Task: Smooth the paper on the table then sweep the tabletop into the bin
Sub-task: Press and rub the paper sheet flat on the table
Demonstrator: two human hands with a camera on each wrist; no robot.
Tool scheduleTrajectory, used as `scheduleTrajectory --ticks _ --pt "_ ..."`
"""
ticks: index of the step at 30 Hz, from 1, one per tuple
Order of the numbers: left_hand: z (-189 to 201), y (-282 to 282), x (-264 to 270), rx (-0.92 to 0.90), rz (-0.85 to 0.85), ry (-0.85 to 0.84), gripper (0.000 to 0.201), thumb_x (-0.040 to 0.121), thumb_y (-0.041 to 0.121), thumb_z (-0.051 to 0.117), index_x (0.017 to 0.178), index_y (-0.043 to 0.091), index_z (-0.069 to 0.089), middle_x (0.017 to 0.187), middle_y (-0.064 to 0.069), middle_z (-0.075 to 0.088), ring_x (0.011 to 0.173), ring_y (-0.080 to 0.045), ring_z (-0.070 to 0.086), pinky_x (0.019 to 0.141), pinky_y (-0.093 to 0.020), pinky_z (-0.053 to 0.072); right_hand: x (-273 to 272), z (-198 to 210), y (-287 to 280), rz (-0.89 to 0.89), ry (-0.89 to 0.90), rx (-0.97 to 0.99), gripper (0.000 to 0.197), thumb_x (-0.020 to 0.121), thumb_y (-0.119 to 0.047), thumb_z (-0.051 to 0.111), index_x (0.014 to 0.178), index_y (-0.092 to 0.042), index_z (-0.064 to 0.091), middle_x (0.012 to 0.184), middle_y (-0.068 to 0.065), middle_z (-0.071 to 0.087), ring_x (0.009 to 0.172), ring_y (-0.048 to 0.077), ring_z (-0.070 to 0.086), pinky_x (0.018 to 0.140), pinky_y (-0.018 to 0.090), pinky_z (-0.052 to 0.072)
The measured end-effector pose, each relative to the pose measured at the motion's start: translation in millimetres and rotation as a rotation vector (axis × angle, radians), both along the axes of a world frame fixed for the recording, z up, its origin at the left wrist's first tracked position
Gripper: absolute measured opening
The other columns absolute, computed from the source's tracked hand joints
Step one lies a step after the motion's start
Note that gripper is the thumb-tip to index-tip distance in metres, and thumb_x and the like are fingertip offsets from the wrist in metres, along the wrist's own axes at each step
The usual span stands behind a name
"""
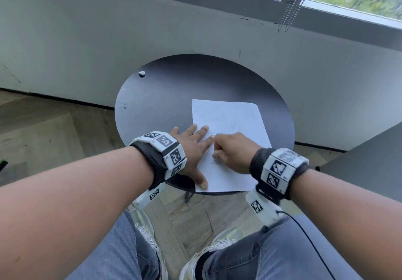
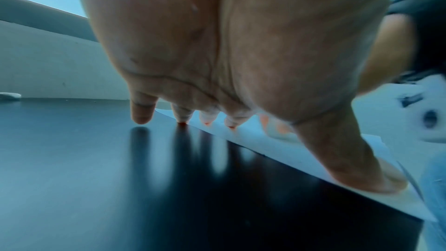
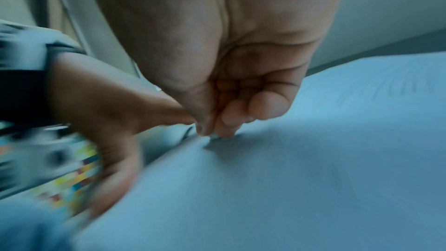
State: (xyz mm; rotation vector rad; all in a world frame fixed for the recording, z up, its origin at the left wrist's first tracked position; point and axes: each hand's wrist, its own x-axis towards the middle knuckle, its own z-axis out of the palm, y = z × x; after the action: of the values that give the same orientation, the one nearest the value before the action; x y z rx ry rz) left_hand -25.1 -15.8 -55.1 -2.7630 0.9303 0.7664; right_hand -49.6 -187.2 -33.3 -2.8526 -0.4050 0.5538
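Paper [image 1: 228, 140] lies flat on the round dark table [image 1: 165, 96], toward the 5 o'clock part of the top, its near edge reaching the table's rim. Left hand [image 1: 191, 147] rests spread and flat along the sheet's left edge, fingertips [image 2: 231, 121] on the paper and thumb pressing the near corner; judged purpose: to anchor the sheet against sliding. Right hand [image 1: 232, 151] sits on the paper just beside the left, fingers curled under. The right wrist view shows thumb and forefinger pressed together at the surface, but blur prevents telling whether anything is pinched. Faint creases remain toward the sheet's 12 o'clock end, so smoothing appears unfinished. A small white scrap [image 1: 141, 73] lies at the table's 10 o'clock, well apart, awaiting sweeping. No bin is in view.
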Motion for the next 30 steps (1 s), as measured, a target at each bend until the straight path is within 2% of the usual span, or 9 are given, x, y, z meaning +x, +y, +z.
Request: scheduleTrajectory --ticks 3,5,8,10,14,16,21,23,30 --pt "1.6 1.5 -1.3 -0.002 0.011 0.002 0.138 0.063 0.087 0.066 0.16 0.027 -0.012 0.168 0.0 -0.021 0.156 -0.026 -0.015 0.12 -0.065 0.013 36.7 -1.4 -3.7 -0.143 -0.08 -0.033 0.013 0.095 -0.031 0.053 0.095 -0.018 0.055 0.1 0.005 0.062 0.095 0.026 0.056 0.076 0.034 0.044" --pt "3.2 1.3 -2.3 0.006 0.015 0.004 0.139 0.063 0.087 0.067 0.16 0.028 -0.012 0.168 0.001 -0.021 0.156 -0.026 -0.015 0.12 -0.064 0.013 42.3 -2.6 -3.4 -0.168 -0.081 -0.041 0.014 0.095 -0.03 0.053 0.097 -0.016 0.055 0.103 0.007 0.062 0.097 0.028 0.057 0.075 0.034 0.045" --pt "3.8 2.1 -1.9 0.0 0.024 0.019 0.138 0.063 0.085 0.068 0.161 0.028 -0.011 0.168 0.0 -0.022 0.156 -0.026 -0.016 0.121 -0.064 0.012 18.8 -4.2 1.9 -0.045 -0.083 -0.042 0.012 0.096 -0.03 0.05 0.095 -0.018 0.048 0.097 0.009 0.061 0.085 0.028 0.053 0.069 0.033 0.039" --pt "4.3 2.1 -2.2 -0.005 0.027 0.03 0.138 0.063 0.085 0.069 0.161 0.029 -0.012 0.168 0.0 -0.022 0.155 -0.026 -0.017 0.121 -0.064 0.011 -9.1 -2.3 3.7 0.105 -0.051 -0.016 0.011 0.096 -0.028 0.05 0.092 -0.022 0.042 0.086 0.003 0.056 0.078 0.024 0.047 0.066 0.034 0.035" --pt "6.5 -1.8 -3.2 0.013 0.026 0.041 0.138 0.065 0.084 0.069 0.16 0.028 -0.014 0.168 0.0 -0.024 0.155 -0.027 -0.017 0.121 -0.065 0.012 -34.7 2.3 -0.4 0.264 0.04 -0.006 0.016 0.097 -0.031 0.054 0.087 -0.022 0.044 0.076 -0.005 0.05 0.072 0.019 0.044 0.066 0.035 0.04" --pt "6.2 -3.0 -2.6 0.013 0.031 0.038 0.139 0.064 0.083 0.07 0.16 0.028 -0.013 0.168 0.0 -0.023 0.155 -0.027 -0.016 0.121 -0.065 0.013 -23.5 2.8 -1.7 0.211 0.036 -0.022 0.015 0.097 -0.031 0.053 0.088 -0.022 0.046 0.079 -0.005 0.051 0.076 0.019 0.045 0.068 0.034 0.039" --pt "4.3 -1.8 -1.9 0.012 0.035 0.03 0.139 0.063 0.084 0.07 0.16 0.029 -0.013 0.168 0.001 -0.022 0.156 -0.026 -0.015 0.12 -0.065 0.016 31.5 -0.2 -16.2 -0.146 -0.057 -0.031 0.013 0.096 -0.031 0.051 0.097 -0.018 0.052 0.1 0.007 0.061 0.09 0.028 0.056 0.071 0.033 0.042" --pt "4.2 -1.4 -2.0 0.007 0.036 0.036 0.14 0.063 0.084 0.071 0.16 0.029 -0.014 0.168 0.001 -0.022 0.156 -0.026 -0.016 0.119 -0.066 0.016 34.7 -3.1 -19.7 -0.178 -0.062 -0.031 0.013 0.095 -0.03 0.05 0.096 -0.017 0.051 0.1 0.01 0.061 0.089 0.03 0.057 0.07 0.034 0.044" --pt "5.8 -2.3 -3.4 0.01 0.046 0.062 0.14 0.063 0.083 0.071 0.159 0.029 -0.017 0.167 0.001 -0.026 0.155 -0.026 -0.019 0.121 -0.065 0.012 -50.4 2.6 -9.4 0.226 0.006 -0.101 0.016 0.1 -0.03 0.041 0.095 -0.015 0.041 0.082 0.003 0.053 0.074 0.027 0.047 0.066 0.041 0.043"
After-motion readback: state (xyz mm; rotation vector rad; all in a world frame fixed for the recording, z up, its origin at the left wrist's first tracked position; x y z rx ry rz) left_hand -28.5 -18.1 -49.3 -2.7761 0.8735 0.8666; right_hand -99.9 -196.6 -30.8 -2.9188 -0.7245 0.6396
